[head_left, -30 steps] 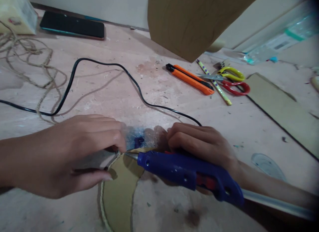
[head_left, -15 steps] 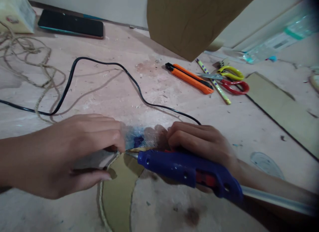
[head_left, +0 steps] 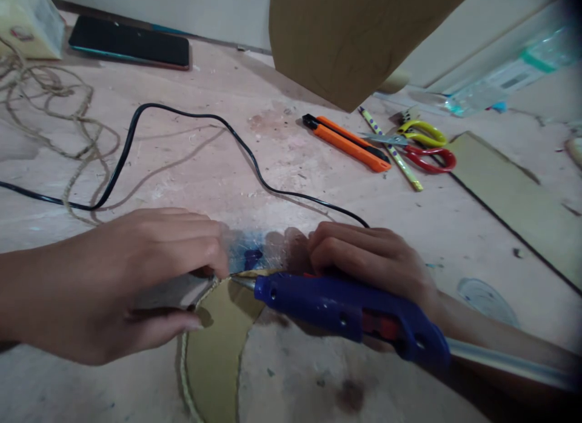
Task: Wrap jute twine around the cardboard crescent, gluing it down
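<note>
A curved piece of cardboard [head_left: 216,350] lies at the lower middle, with twine [head_left: 184,368] running along its left edge. My left hand [head_left: 136,277] is at the cardboard's upper left, its fingertips closed on the twine near the top. My right hand [head_left: 373,259] is wrapped round a blue glue gun [head_left: 313,302], which has a clear glue stick in its back end. The metal nozzle points left and is right beside my left fingertips, at the cardboard's top edge. Most of my right fingers are hidden behind the gun.
A black cable [head_left: 254,162] crosses the table. Loose twine [head_left: 86,120], a phone [head_left: 130,42] and a box [head_left: 30,23] are at the left. An orange cutter [head_left: 350,144], a pencil [head_left: 395,156], scissors [head_left: 431,159], cardboard [head_left: 518,199] and a bottle [head_left: 509,77] lie at the right.
The glue gun and my right hand have shifted slightly to the right, so the nozzle is a little farther from my left fingertips. My left hand has hardly moved.
</note>
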A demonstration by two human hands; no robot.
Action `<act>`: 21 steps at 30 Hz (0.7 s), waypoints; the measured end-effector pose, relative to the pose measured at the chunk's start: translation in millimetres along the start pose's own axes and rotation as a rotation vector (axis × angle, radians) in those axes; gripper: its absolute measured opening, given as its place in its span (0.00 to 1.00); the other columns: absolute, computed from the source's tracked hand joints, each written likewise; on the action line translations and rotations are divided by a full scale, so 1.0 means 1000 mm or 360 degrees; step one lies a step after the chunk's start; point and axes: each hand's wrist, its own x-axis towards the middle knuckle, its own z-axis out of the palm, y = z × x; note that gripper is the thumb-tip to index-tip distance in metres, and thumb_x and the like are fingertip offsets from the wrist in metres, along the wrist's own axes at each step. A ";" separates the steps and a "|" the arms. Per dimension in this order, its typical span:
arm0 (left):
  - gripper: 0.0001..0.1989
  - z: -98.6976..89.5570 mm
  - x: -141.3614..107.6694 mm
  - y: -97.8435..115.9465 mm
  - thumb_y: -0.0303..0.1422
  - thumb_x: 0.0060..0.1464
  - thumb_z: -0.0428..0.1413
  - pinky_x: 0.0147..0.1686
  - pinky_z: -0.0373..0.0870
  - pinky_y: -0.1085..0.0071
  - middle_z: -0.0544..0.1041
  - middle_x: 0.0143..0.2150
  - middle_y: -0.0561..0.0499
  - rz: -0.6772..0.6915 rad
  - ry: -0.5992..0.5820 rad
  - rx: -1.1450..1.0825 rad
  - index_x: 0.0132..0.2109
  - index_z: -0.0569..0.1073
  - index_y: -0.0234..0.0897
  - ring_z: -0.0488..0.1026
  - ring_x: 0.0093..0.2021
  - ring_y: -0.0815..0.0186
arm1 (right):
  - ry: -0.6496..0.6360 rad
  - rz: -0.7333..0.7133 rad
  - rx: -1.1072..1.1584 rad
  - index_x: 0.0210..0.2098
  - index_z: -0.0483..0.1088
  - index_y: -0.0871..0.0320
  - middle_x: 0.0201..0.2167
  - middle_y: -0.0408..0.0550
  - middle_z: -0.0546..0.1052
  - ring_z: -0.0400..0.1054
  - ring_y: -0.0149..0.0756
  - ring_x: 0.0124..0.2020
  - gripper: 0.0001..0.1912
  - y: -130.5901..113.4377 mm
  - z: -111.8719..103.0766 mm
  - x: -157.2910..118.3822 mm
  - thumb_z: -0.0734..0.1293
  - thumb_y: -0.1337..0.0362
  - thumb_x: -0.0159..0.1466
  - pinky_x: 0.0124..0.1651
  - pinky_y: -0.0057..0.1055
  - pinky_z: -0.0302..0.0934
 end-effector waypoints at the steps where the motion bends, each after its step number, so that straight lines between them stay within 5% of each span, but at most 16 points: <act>1: 0.13 0.000 -0.001 0.000 0.34 0.70 0.62 0.41 0.74 0.60 0.82 0.46 0.49 0.0001 0.0004 -0.0005 0.57 0.71 0.45 0.79 0.41 0.58 | -0.0004 -0.0010 0.0016 0.41 0.65 0.53 0.34 0.43 0.73 0.69 0.31 0.32 0.09 0.000 0.000 0.000 0.64 0.64 0.81 0.33 0.28 0.62; 21: 0.12 0.001 -0.002 0.000 0.36 0.71 0.61 0.43 0.75 0.56 0.83 0.47 0.48 0.0024 0.0037 0.0025 0.58 0.70 0.46 0.81 0.46 0.54 | 0.0046 -0.0027 0.0002 0.41 0.66 0.54 0.33 0.42 0.72 0.68 0.30 0.32 0.09 0.003 0.001 -0.001 0.66 0.67 0.80 0.33 0.28 0.61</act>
